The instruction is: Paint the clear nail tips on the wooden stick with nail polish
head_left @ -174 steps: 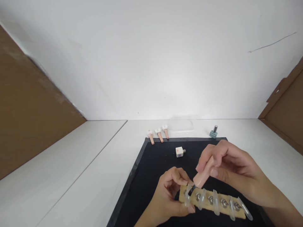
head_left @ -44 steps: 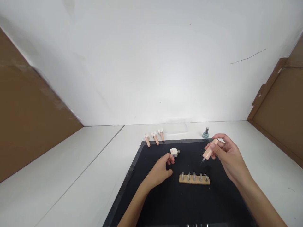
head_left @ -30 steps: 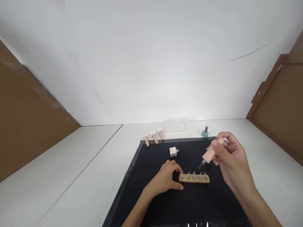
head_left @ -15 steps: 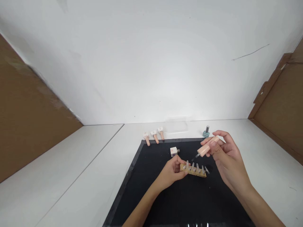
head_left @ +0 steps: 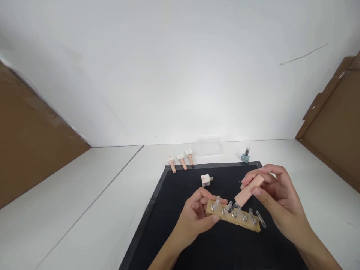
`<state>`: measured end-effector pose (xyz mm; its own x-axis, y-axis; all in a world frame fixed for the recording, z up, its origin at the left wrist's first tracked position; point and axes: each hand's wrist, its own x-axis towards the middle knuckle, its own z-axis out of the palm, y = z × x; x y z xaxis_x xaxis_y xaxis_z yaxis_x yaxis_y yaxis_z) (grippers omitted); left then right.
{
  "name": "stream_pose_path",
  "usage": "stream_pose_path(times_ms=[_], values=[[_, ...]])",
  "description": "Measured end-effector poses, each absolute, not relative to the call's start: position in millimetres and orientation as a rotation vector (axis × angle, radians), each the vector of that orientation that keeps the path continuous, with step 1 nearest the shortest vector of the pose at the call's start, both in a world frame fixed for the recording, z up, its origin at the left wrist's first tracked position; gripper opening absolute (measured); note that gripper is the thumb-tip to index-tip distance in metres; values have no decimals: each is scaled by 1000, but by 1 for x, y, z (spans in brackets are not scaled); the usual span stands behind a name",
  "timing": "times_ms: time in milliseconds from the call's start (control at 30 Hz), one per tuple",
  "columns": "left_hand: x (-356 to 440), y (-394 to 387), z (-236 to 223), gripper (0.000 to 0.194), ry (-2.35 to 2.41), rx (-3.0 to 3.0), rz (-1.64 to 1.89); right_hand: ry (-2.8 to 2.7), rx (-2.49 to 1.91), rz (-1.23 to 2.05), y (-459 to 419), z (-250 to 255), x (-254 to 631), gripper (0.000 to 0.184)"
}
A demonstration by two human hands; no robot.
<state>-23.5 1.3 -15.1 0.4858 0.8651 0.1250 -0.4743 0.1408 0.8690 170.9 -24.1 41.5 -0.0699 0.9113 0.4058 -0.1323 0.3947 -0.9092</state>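
My left hand [head_left: 198,213] grips the left end of a tan nail-tip stand [head_left: 239,219], thumb on the near side and fingers behind. Several clear nail tips [head_left: 217,202] stand along it beside round metal studs; the rightmost tip leans outward. The stand is lifted and tilted, its right end lower. My right hand [head_left: 277,195] pinches the pink cap of a nail polish brush [head_left: 249,190], its dark bristles pointing down-left over the stand, close to the second tip. Whether the bristles touch that tip I cannot tell. A white nail polish bottle [head_left: 206,180] lies on its side behind, neck to the right.
Three white bottles with pink caps [head_left: 182,161] lie at the black mat's [head_left: 174,202] far left edge. A teal bottle with a silver cap [head_left: 245,157] stands behind its far right. A clear plastic tray [head_left: 208,147] sits near the white wall. Cardboard panels [head_left: 334,123] flank both sides.
My left hand let go near the bottle, reached to the stand lying on the mat, took its left end and lifted it closer. My right hand brought the brush down-left over the tips.
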Motion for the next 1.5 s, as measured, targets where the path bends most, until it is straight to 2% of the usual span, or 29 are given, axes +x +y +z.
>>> stream_pose_path(times_ms=[267,500,633,767,867,1000,1200,1500], values=[[-19,-3,-17,26,466,671,1007,-1172,-775,1037,-13,36,168,15],[-9,-6,-19,45,612,335,960,-1012,-817,1070,-9,38,167,23],[-6,-5,-22,40,589,226,976,-969,-808,1071,-9,39,165,24],[-7,-5,-22,41,567,287,1025,-741,-783,1056,-6,40,167,22],[-9,-5,-20,43,622,401,1107,-516,-770,1173,1,33,173,18],[-8,-6,-17,50,773,486,1240,-440,-837,1406,13,9,180,16],[0,-10,-27,53,860,645,1248,-258,-925,1488,20,-21,173,18],[4,-13,-28,39,786,721,1144,-185,-883,1466,14,-19,158,23]])
